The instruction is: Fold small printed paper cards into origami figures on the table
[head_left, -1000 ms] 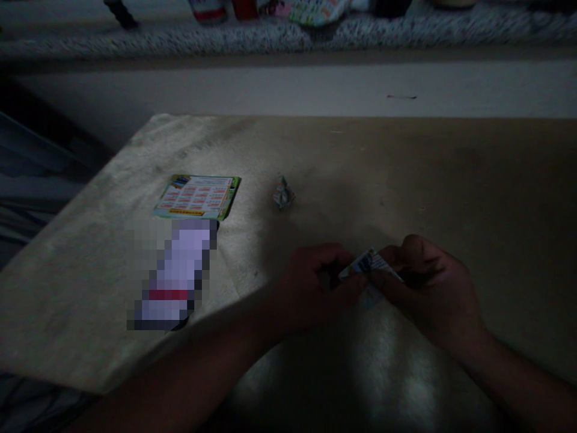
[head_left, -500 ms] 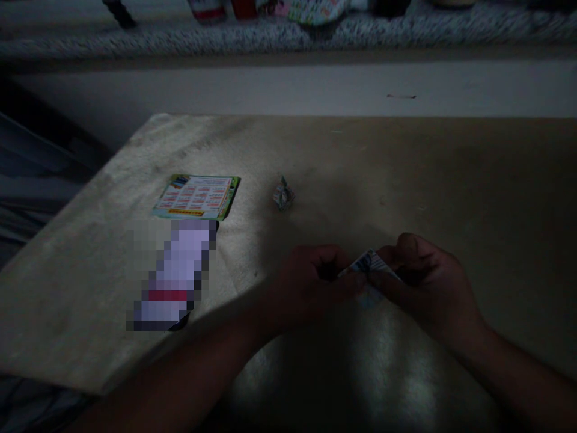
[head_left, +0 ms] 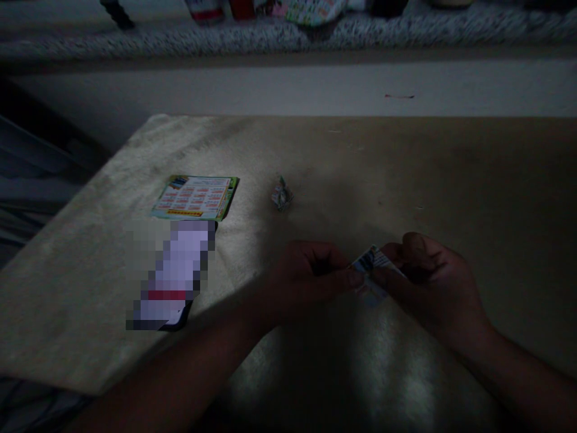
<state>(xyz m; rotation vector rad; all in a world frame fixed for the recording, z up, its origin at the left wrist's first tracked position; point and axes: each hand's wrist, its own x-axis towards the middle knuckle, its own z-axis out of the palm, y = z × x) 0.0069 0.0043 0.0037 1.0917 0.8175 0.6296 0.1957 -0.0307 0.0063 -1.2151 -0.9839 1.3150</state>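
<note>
A small folded piece of printed paper (head_left: 372,260) with a pointed top is held up between both hands, over the near right part of the table. My left hand (head_left: 309,276) pinches its left edge between thumb and fingers. On the other side, my right hand (head_left: 433,282) grips it, thumb in front and fingers curled behind. The paper's lower part is dim and partly covered by the thumbs. Beyond my left hand, a small folded paper piece (head_left: 282,195) with similar print rests on the table.
On the left lies a printed calendar sheet (head_left: 193,195) with green edges. A phone (head_left: 180,270), its screen blurred out, lies just in front of it. Behind the table (head_left: 333,156) rises a pale wall, topped by a speckled stone ledge (head_left: 252,39) bearing several items.
My left hand has shifted slightly right along the paper, and its thumb reaches straighter. The paper is turned a little and more of its printed face shows.
</note>
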